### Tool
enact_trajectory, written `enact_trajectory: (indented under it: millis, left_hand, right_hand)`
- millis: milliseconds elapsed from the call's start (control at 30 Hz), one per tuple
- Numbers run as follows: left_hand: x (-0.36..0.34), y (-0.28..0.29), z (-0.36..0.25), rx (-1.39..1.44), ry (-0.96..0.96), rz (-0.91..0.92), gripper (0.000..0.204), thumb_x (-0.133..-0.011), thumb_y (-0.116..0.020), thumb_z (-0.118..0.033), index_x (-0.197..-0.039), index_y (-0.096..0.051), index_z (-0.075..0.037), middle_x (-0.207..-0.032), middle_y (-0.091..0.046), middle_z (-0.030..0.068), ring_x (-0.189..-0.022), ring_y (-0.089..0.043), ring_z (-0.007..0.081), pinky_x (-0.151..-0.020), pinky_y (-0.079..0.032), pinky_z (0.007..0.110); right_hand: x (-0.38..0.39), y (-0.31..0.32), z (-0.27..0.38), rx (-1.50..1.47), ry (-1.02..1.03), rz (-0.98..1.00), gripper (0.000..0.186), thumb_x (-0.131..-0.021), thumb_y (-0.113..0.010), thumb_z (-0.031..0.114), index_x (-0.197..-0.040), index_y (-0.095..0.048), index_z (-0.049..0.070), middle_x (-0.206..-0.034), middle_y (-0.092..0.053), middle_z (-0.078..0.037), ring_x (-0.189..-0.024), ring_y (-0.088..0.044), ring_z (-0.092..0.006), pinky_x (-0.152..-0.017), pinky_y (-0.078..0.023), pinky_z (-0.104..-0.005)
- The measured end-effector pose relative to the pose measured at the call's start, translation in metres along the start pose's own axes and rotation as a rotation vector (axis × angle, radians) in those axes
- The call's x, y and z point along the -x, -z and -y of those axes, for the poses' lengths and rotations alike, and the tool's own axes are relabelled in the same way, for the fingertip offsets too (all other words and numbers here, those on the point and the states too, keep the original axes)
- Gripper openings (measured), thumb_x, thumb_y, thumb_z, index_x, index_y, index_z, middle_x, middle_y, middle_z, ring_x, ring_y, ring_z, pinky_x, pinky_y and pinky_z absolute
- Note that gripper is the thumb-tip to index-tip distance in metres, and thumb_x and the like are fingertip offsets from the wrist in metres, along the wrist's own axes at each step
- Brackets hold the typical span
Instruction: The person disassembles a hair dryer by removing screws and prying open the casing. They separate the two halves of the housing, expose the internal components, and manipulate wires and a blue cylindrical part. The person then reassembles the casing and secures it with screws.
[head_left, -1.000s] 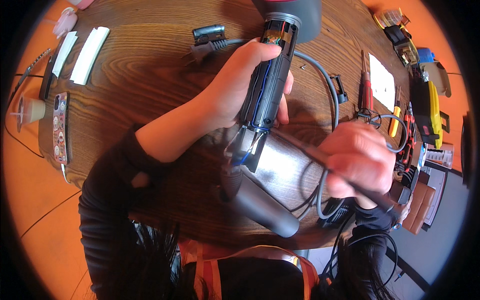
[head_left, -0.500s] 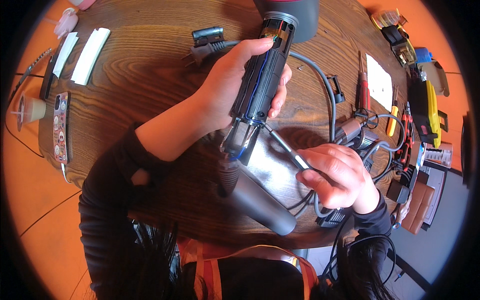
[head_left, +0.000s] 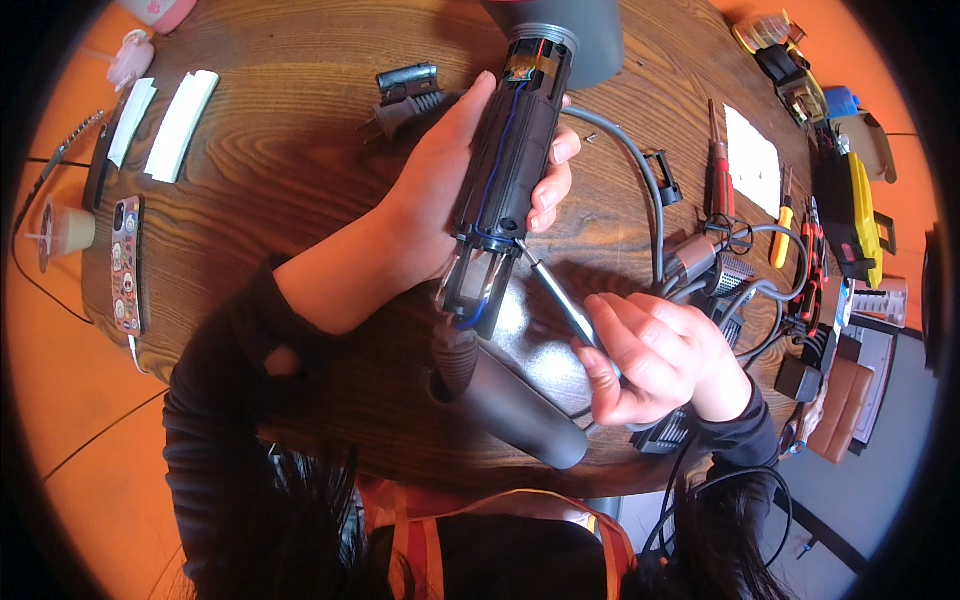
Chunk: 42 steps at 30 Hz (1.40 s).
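From my remote seat I'm seeing a phone [head_left: 128,265] lying at the left of the table [head_left: 290,170], with a plug [head_left: 398,118] resting further in. The left hand [head_left: 425,200] is clamping around the bare inner handle [head_left: 512,150] of a hair dryer [head_left: 592,50], holding it tilted over the middle. The black sleeve [head_left: 520,405] is sitting below, already off, so I'm judging the uncovering done; the blue wire [head_left: 484,195] is still running along the inner handle, which is still joining the dryer's head. The right hand [head_left: 655,355] is pinching a slim tool [head_left: 565,300], its tip meeting the handle's lower end or just beside it; I cannot tell which. A red screwdriver [head_left: 721,180] is lying beyond.
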<state>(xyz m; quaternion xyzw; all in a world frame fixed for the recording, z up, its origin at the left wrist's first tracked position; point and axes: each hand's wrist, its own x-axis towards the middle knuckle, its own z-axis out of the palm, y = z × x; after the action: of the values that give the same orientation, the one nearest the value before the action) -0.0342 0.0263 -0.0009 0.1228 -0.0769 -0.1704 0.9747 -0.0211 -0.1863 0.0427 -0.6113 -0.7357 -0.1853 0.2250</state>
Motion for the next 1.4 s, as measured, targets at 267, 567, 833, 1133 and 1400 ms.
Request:
enact_trajectory:
  millis: [267,567,833,1133,1400]
  left_hand:
    - [-0.001,0.002,0.002,-0.032,0.013,0.004,0.052,-0.093,-0.028,-0.052,-0.112,-0.041,-0.005,-0.083,-0.047,0.0075,-0.061,-0.052,0.0178,-0.054,-0.045,0.030]
    - [-0.001,0.002,0.000,0.000,0.006,0.003,0.051,-0.093,-0.029,-0.051,-0.115,-0.042,-0.007,-0.083,-0.046,0.0080,-0.059,-0.052,0.0180,-0.051,-0.044,0.030]
    - [0.001,-0.003,0.001,0.043,0.026,-0.016,0.049,-0.094,-0.028,-0.047,-0.117,-0.042,-0.007,-0.082,-0.046,0.0085,-0.057,-0.050,0.0179,-0.050,-0.044,0.030]
    - [0.003,-0.005,0.002,0.107,0.074,-0.030,0.048,-0.094,-0.028,-0.045,-0.115,-0.045,-0.006,-0.083,-0.047,0.0087,-0.056,-0.050,0.0182,-0.048,-0.044,0.029]
    - [0.003,-0.008,0.011,-0.104,0.116,-0.109,0.049,-0.094,-0.028,-0.048,-0.112,-0.043,-0.006,-0.079,-0.047,0.0063,-0.056,-0.053,0.0179,-0.050,-0.046,0.031]
  right_hand:
    - [0.004,-0.002,-0.008,-0.293,-0.089,-0.138,0.019,-0.068,-0.069,0.003,-0.076,-0.051,0.001,-0.075,-0.056,-0.016,-0.059,-0.055,-0.0223,-0.049,-0.047,-0.0285]
    - [0.002,-0.006,-0.001,-0.602,-0.402,-0.302,0.019,-0.073,-0.071,0.003,-0.082,-0.055,-0.002,-0.075,-0.058,-0.014,-0.059,-0.059,-0.0216,-0.048,-0.050,-0.0287]
    - [0.003,-0.010,-0.003,-0.556,-0.191,-0.280,0.018,-0.069,-0.068,-0.005,-0.072,-0.051,-0.002,-0.081,-0.057,-0.020,-0.065,-0.060,-0.0268,-0.052,-0.052,-0.0333]
    - [0.002,-0.012,-0.001,-0.479,-0.165,-0.284,0.018,-0.066,-0.067,-0.004,-0.070,-0.050,0.001,-0.083,-0.057,-0.021,-0.064,-0.059,-0.0264,-0.051,-0.052,-0.0330]
    - [0.006,-0.004,-0.001,-0.692,-0.566,-0.527,0.020,-0.084,-0.062,0.017,-0.082,-0.050,0.001,-0.059,-0.054,-0.010,-0.046,-0.056,-0.0182,-0.039,-0.045,-0.0280]
